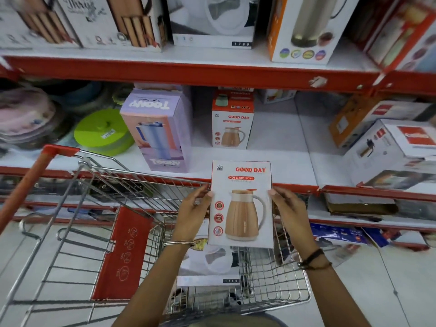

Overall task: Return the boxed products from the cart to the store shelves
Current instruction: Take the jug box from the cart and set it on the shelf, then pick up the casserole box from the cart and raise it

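I hold a white GOOD DAY box (243, 185) with a tan jug printed on it, upright above the wire cart (151, 192). My left hand (192, 213) grips its left edge and my right hand (291, 212) grips its right edge. The box hangs just in front of the middle shelf's red edge (295, 186). A matching GOOD DAY box (232, 125) stands further back on that shelf (278, 142), with bare white shelf to its right. Inside the cart lies another white box (207, 263) showing a white appliance.
A lilac TOONY box (160, 128) stands left of the shelved GOOD DAY box, with a green lid (101, 132) and stacked plates (26, 119) further left. White and red boxes (396, 149) crowd the shelf's right. The upper shelf (188, 72) carries more boxes. The cart's red handle (28, 185) rises at left.
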The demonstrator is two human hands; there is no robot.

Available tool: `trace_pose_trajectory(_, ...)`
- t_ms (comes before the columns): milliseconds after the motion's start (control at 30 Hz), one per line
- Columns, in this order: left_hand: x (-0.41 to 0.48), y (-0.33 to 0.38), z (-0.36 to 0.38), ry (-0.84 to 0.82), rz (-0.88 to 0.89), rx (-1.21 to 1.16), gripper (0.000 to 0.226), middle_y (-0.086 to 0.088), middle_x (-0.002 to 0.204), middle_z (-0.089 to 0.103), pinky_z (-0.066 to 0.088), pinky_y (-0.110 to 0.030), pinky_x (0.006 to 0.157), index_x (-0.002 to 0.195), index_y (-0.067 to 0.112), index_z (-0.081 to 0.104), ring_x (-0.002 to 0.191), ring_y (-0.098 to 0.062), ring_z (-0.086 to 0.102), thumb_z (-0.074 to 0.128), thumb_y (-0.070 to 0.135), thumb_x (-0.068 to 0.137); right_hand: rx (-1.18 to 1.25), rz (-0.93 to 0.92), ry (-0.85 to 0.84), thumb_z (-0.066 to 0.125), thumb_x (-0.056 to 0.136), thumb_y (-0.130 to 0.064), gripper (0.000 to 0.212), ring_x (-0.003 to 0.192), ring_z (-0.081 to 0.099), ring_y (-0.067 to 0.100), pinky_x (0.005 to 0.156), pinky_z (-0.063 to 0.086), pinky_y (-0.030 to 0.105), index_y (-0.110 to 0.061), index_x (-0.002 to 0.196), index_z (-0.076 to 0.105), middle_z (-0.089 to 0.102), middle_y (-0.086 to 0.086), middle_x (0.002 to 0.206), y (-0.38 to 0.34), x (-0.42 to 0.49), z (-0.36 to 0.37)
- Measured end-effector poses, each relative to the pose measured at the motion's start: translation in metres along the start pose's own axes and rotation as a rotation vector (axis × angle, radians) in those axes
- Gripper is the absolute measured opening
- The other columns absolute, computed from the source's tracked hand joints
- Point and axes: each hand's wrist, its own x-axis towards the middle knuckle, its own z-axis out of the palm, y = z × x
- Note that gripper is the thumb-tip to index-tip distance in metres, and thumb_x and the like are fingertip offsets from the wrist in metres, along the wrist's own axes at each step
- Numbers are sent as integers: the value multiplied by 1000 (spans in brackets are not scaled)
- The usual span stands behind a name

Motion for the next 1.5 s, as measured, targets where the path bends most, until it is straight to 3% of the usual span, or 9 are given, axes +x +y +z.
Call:
trace_pose_trajectory(133, 13, 10, 2, -11, 53, 2, 35, -1, 125, 58, 58, -31, 80, 124, 28, 56, 107, -17, 63, 53, 30, 89, 9, -99, 24, 60, 79, -43, 53, 111, 60, 11, 79, 56, 21, -22, 127, 53, 60, -3, 126, -14, 14, 9)
trace_pose_trajectory(267, 40, 24, 5, 76, 149, 45, 34, 0, 107, 53, 55, -20, 78, 125, 23, 54, 97, -10, 61, 51, 20, 92, -45, -200, 30, 66, 80, -36, 45, 113, 54, 6, 80, 53, 20, -34, 122, 49, 54, -8, 126, -27, 40, 22)
trace_pose_trajectory(567, 116, 3, 7, 86, 109, 5, 34, -17, 131, 55, 46, -55, 98, 121, 16, 56, 112, -27, 57, 55, 10, 88, -124, -277, 13, 66, 83, -13, 48, 118, 50, 15, 81, 45, 5, -32, 118, 37, 47, -6, 124, -14, 118, 53)
trace_pose_trajectory(733, 143, -6, 9, 71, 58, -64, 35, -29, 132, 50, 45, -33, 77, 119, 15, 52, 100, -22, 48, 54, 4, 86, -116, -224, 0, 65, 84, -9, 49, 119, 49, 16, 80, 47, 5, -28, 119, 36, 47, 3, 128, 8, 144, 65)
trace_pose_trajectory(900, 141, -14, 7, 61, -25, 29, 39, -15, 129, 57, 44, -51, 101, 126, 10, 51, 115, -32, 54, 53, 5, 88, -182, -185, -21, 64, 86, -17, 47, 116, 48, 11, 82, 46, 10, -20, 125, 38, 46, 8, 135, 26, 144, 66)
trace_pose_trajectory(1100, 95, -43, -4, 137, -30, 37, 40, -19, 140, 47, 38, -40, 107, 131, 4, 46, 129, -30, 45, 45, 2, 92, -205, -175, 50, 62, 87, -20, 45, 114, 50, 10, 87, 43, 10, -15, 127, 42, 47, 0, 130, 51, 96, 69)
trace_pose_trajectory(1200, 67, -78, -19, 217, -137, 216, 35, -13, 130, 57, 41, -30, 96, 127, 9, 50, 120, -26, 53, 40, 13, 94, -235, -63, 54, 58, 90, -17, 40, 105, 55, 5, 84, 45, 8, -13, 128, 46, 52, -2, 123, 91, 56, 74)
trace_pose_trajectory(1367, 41, -158, -47, 205, -418, 368, 33, -23, 131, 54, 39, -36, 102, 122, 0, 54, 123, -37, 50, 48, 5, 90, -319, 388, -121, 61, 87, -12, 42, 112, 53, 25, 101, 45, 40, -4, 126, 49, 53, 7, 121, 166, 15, 93)
trace_pose_trajectory(1500, 34, -197, -61, 81, -653, 326, 46, -9, 137, 42, 41, -3, 74, 134, -3, 40, 118, -29, 49, 51, 6, 90, -387, 577, -156, 64, 82, -26, 42, 112, 56, 31, 92, 48, 41, -2, 115, 55, 57, 13, 116, 209, 5, 108)
